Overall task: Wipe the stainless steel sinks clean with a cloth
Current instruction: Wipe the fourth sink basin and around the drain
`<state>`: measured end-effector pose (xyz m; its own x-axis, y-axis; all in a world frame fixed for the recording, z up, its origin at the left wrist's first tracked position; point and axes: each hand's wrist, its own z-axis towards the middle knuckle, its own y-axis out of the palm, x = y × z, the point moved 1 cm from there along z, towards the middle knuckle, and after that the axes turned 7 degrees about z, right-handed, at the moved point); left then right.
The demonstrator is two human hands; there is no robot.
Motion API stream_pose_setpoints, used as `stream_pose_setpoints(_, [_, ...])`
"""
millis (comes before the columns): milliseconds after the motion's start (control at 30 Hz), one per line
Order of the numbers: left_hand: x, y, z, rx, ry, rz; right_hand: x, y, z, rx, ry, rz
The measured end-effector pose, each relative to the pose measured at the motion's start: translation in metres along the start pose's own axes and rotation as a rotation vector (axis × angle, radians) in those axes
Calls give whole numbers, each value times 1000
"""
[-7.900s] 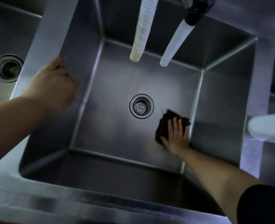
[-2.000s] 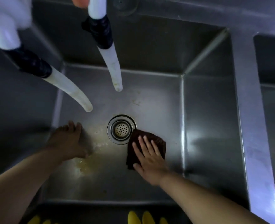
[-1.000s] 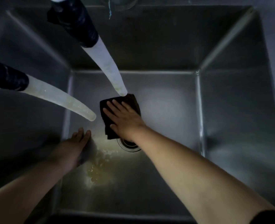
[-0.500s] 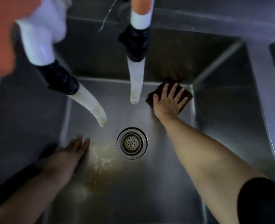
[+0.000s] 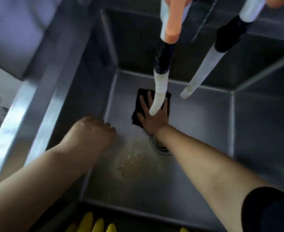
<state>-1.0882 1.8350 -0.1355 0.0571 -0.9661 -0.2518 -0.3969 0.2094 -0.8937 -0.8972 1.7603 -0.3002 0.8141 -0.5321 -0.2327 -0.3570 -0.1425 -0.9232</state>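
My right hand (image 5: 152, 117) lies flat with fingers spread, pressing the dark square cloth (image 5: 138, 109) onto the floor of the stainless steel sink (image 5: 204, 124), just beyond the round metal drain (image 5: 159, 145). My left hand (image 5: 91, 133) rests by the sink's left wall, fingers curled and holding nothing. Two white hoses (image 5: 159, 96) hang overhead.

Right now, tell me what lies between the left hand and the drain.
In the head view, bare sink floor with a yellowish stain separates the left hand from the drain.
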Motion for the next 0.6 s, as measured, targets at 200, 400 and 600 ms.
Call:
stream_pose_setpoints(200, [-44,-4,-42,169,22,10,-47,49,-70,-165,-469,-158])
stream_pose_setpoints(400, [-47,0,-44,201,55,-116,-12,27,-18,-96,-500,-183])
stream_pose_setpoints(600, [-47,1,-44,224,56,-204,4,-16,76,95,-262,-148])
